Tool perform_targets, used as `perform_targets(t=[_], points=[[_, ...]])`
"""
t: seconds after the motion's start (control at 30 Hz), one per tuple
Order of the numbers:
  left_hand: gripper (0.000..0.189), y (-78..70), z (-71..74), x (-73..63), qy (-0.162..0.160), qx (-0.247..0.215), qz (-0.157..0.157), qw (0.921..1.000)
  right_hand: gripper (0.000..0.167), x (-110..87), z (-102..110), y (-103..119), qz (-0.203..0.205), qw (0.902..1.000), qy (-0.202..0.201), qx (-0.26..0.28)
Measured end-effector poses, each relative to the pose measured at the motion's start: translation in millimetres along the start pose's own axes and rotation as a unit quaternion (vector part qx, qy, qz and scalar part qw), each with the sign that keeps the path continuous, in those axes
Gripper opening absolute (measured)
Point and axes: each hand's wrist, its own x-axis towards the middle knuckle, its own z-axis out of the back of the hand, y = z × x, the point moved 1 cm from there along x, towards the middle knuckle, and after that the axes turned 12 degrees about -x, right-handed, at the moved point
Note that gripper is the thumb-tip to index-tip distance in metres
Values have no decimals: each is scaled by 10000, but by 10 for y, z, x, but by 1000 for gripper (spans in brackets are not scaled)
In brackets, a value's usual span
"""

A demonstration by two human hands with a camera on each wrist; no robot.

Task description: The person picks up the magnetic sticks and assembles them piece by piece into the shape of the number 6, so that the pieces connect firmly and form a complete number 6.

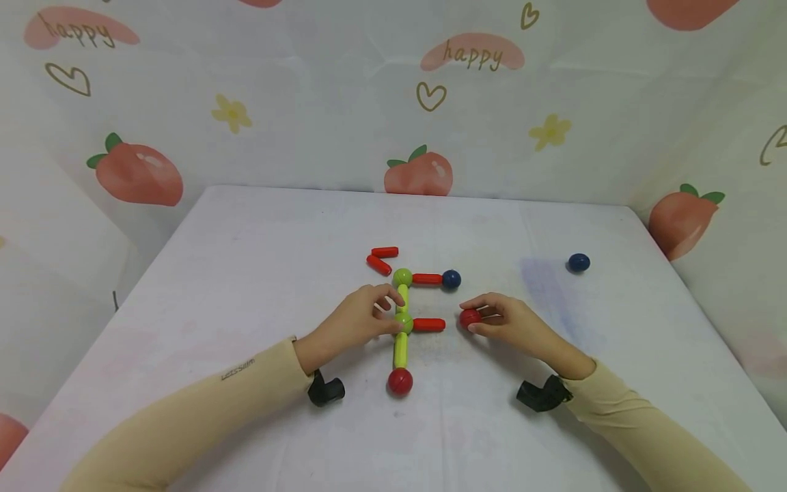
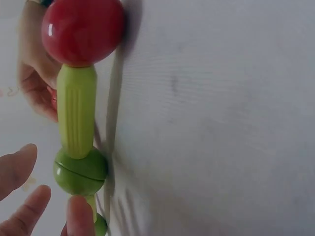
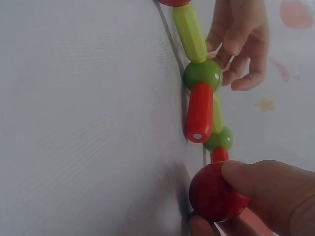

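My right hand (image 1: 513, 328) pinches a red ball (image 3: 211, 191) between thumb and fingers, just right of a red rod (image 1: 428, 324) whose end faces it. That rod joins a green ball (image 1: 403, 323) midway along an F-shaped build. My left hand (image 1: 359, 314) reaches over this green ball with relaxed, spread fingers; in the left wrist view a fingertip (image 2: 81, 211) is right at the ball, with the others apart from it. Yellow-green rods (image 1: 400, 350) form the stem, down to another red ball (image 1: 400, 382). On top, a green ball (image 1: 402, 277) carries a red rod (image 1: 427, 279) and a blue ball (image 1: 451, 279).
Two loose red rods (image 1: 379, 264) lie behind the build, to its left. A single blue ball (image 1: 578, 262) sits far right on the white-covered table (image 1: 295, 239). Behind stands a peach-printed cloth (image 1: 320, 123). Black wrist cameras (image 1: 544, 395) hang below both cuffs.
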Motion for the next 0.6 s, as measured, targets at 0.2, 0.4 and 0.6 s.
perform_targets(t=[0.2,0.4,0.6], points=[[26,47,-45,51,88,1,41,10000,36,4,-4,-2,-26,10000,17,-35],[23,74,-75,55,44,-159,26,9999,35,7,-2,7,3,10000,23,-16],[23,80,-83,43,-11,-190,1,9998,35,17,-1,39,41,10000,35,10]])
